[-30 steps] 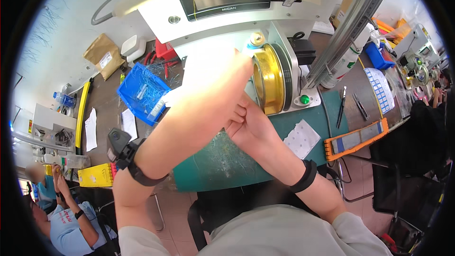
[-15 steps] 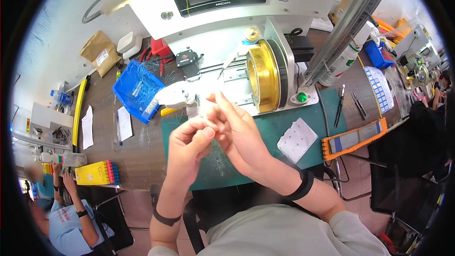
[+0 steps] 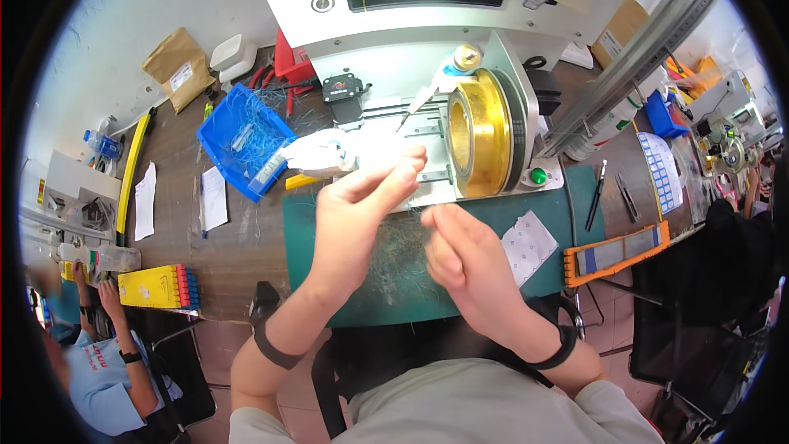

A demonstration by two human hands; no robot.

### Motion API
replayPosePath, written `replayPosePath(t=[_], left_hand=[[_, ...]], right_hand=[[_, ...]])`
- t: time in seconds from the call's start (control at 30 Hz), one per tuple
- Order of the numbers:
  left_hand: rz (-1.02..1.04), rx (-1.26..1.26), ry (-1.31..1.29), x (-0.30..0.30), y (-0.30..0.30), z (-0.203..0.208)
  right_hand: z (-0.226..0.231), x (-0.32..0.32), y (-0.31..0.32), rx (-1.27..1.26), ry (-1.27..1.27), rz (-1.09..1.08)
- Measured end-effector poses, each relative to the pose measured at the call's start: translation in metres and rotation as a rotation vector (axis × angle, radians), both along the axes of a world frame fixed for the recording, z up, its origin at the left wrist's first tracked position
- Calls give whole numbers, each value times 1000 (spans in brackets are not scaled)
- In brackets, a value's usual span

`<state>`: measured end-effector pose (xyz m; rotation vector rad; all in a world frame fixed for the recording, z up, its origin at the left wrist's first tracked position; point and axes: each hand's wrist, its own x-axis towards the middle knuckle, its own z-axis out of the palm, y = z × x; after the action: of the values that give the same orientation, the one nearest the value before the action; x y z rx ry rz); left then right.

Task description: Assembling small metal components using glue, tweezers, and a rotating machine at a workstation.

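Observation:
My left hand [image 3: 362, 210] is raised in front of the machine, its thumb and fingertips pinched together beside the glare on the metal bed. Below and to the right, my right hand [image 3: 468, 259] is curled over the green mat [image 3: 386, 288], thumb against the bent fingers. Whatever either pinch holds is too fine or too hidden to make out. Just beyond my hands stands a gold-rimmed wheel [image 3: 482, 136] on the machine. A white-wrapped part [image 3: 316, 153] lies to the left of my left fingertips, and a thin-tipped tool [image 3: 419, 103] slants down behind them.
A blue tray [image 3: 212, 136] of tangled blue fibres sits at left. On the right are a patterned white sheet [image 3: 530, 245], a black pen [image 3: 597, 195], tweezers [image 3: 626, 197] and an orange-framed case [image 3: 616, 253]. A metal post [image 3: 629, 66] rises there. Another person [image 3: 107, 370] works at far left.
My hands, close together before, have moved apart. The left has gone up and forward toward the machine, the right down and to the right. The view has shifted slightly.

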<state>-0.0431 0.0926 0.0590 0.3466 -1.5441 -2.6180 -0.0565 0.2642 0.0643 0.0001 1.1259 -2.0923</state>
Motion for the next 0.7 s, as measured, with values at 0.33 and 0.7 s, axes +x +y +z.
replayPosePath(t=[0.33, 0.7], left_hand=[[114, -1337, 808, 0, -58, -7], [228, -1378, 841, 12, -95, -20]], right_hand=[[-25, -50, 90, 904, 1321, -127], [-71, -79, 102, 1127, 1604, -403]])
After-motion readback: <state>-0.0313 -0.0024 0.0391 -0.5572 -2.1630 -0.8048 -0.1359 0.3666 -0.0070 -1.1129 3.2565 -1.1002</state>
